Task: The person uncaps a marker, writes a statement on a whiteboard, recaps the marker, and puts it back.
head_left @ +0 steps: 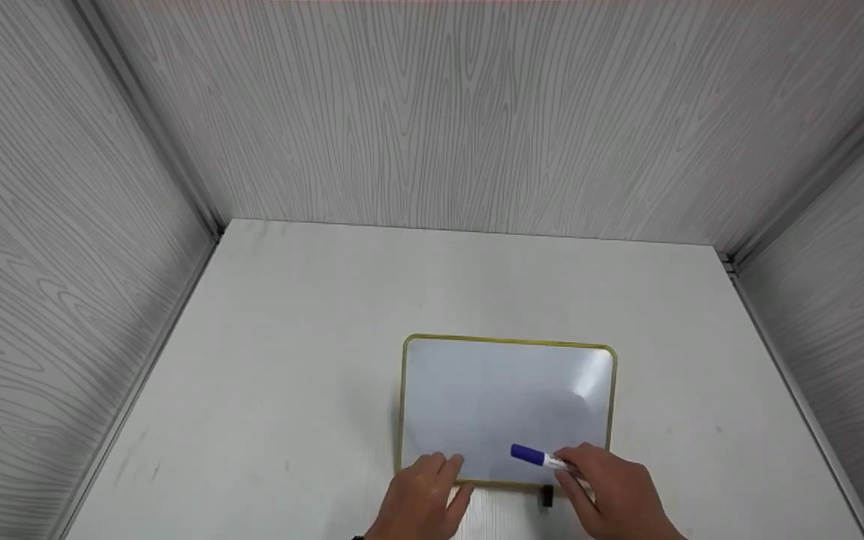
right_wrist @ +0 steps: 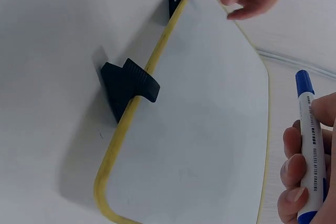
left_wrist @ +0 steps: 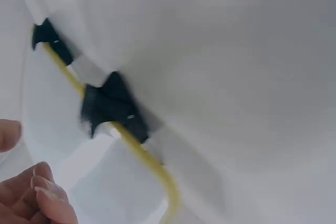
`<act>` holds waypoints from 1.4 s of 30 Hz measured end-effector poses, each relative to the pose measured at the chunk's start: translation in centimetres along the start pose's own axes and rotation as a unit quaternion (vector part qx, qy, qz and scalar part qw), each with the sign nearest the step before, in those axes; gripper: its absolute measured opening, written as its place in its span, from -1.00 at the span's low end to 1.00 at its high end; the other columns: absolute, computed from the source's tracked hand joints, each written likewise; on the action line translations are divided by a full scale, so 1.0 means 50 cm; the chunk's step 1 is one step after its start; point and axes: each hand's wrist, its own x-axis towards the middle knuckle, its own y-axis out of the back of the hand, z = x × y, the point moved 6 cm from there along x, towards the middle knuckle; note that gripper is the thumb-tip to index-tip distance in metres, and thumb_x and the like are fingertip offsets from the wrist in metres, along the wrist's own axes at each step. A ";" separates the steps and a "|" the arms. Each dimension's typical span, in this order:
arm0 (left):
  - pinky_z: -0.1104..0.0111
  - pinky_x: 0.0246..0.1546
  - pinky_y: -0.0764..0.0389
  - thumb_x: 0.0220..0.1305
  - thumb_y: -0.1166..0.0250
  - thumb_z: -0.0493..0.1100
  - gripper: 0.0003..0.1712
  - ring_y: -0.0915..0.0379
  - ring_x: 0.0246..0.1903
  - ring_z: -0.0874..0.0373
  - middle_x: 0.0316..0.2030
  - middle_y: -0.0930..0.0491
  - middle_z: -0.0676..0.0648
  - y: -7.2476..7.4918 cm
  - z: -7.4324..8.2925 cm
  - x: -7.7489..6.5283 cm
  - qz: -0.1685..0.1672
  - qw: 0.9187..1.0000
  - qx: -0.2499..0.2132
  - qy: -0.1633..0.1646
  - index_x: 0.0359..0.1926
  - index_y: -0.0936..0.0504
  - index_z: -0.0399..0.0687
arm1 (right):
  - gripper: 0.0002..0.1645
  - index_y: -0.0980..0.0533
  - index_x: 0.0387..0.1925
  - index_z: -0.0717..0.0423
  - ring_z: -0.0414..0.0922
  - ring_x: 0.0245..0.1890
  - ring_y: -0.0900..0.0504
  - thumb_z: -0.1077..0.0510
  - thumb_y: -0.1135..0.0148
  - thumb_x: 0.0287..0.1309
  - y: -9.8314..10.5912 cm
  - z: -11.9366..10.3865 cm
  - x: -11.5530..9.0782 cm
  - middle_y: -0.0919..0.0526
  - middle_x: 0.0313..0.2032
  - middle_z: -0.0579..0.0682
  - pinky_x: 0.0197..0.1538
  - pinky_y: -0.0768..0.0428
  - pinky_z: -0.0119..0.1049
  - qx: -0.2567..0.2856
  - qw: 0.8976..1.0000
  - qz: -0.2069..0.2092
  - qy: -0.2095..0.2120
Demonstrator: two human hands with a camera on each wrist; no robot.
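Note:
My right hand (head_left: pixel 616 487) grips a white whiteboard marker (head_left: pixel 533 455) with a blue cap. In the right wrist view the marker (right_wrist: pixel 311 145) stands nearly upright, cap on, fingers wrapped about its barrel. My left hand (head_left: pixel 424 495) holds nothing; in the head view it overlaps the lower left edge of a small whiteboard (head_left: pixel 499 405) with a yellow frame. From the left wrist, loosely bent fingertips (left_wrist: pixel 50 198) show, with the thumb apart. Two black stand clips (right_wrist: pixel 128 87) hold the board's near edge.
The board leans on a white tabletop (head_left: pixel 289 337). Grey wood-grain panels rise at the back (head_left: pixel 432 112), left (head_left: pixel 49 262) and right (head_left: pixel 844 300). A bright reflection lies at the board's upper right.

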 end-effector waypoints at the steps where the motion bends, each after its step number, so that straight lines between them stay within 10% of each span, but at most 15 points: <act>1: 0.53 -0.57 -0.42 0.13 -0.36 0.00 -0.67 -0.39 -0.53 0.30 -0.50 -0.47 0.06 0.006 0.008 0.004 0.016 1.000 -0.010 -0.014 -0.21 -0.65 -0.16 | -0.73 -0.55 -0.20 -0.10 -0.51 -0.48 -0.45 0.13 -0.40 0.00 -0.003 -0.002 0.000 -0.49 -0.43 -0.43 -0.49 -0.44 -0.53 -0.006 1.000 -0.008 -0.002; 9: 0.47 -0.24 -0.50 0.32 -0.14 0.14 -0.50 -0.45 -0.28 0.26 -0.22 -0.51 0.02 0.009 0.053 0.029 0.001 0.997 -0.057 -0.061 0.01 -0.57 -0.18 | -0.74 -0.56 -0.23 -0.12 -0.49 -0.56 -0.36 0.03 -0.41 0.00 -0.024 -0.034 0.001 -0.42 -0.53 -0.42 -0.53 -0.35 -0.58 -0.014 0.999 -0.030 0.031; 21: 0.58 -0.59 -0.06 0.27 -0.22 0.07 -0.76 -0.18 -0.57 0.30 -0.57 -0.35 0.12 -0.005 0.102 0.036 0.028 0.986 0.038 -0.158 -0.28 -0.57 0.02 | -0.74 -0.60 -0.29 -0.05 -0.46 -0.55 -0.25 0.22 -0.41 -0.11 -0.051 -0.077 -0.003 -0.38 -0.57 -0.37 -0.51 -0.26 -0.65 0.025 0.995 -0.060 0.081; 26: 0.61 -0.64 0.08 0.27 -0.24 -0.02 -0.79 0.03 -0.67 0.36 -0.68 -0.19 0.15 -0.018 0.107 0.032 -0.021 0.988 0.017 -0.153 -0.47 -0.48 0.05 | -0.67 -0.60 -0.25 -0.05 -0.43 -0.54 -0.26 0.27 -0.41 -0.15 -0.063 -0.088 -0.008 -0.40 -0.56 -0.33 -0.48 -0.25 -0.68 0.037 0.992 -0.056 0.109; 32: 0.54 -0.81 0.09 0.36 0.06 0.29 -0.47 0.20 -0.78 0.41 -0.75 -0.02 0.20 -0.028 0.093 0.023 -0.119 0.987 -0.074 -0.073 -0.65 -0.29 0.13 | -0.77 -0.58 -0.24 -0.11 -0.45 -0.55 -0.29 0.16 -0.38 0.02 -0.075 -0.082 -0.020 -0.50 -0.50 -0.37 -0.50 -0.26 -0.68 0.066 0.990 -0.048 0.116; 42: 0.54 -0.78 0.17 0.39 -0.08 -0.01 -0.56 0.32 -0.79 0.43 -0.79 0.08 0.19 -0.015 0.090 0.023 -0.097 0.984 -0.103 -0.109 -0.66 -0.30 0.05 | -0.89 -0.60 -0.26 -0.17 -0.49 -0.61 -0.27 0.12 -0.29 0.16 -0.090 -0.079 -0.029 -0.45 -0.60 -0.38 -0.51 -0.29 -0.68 0.142 0.983 -0.043 0.105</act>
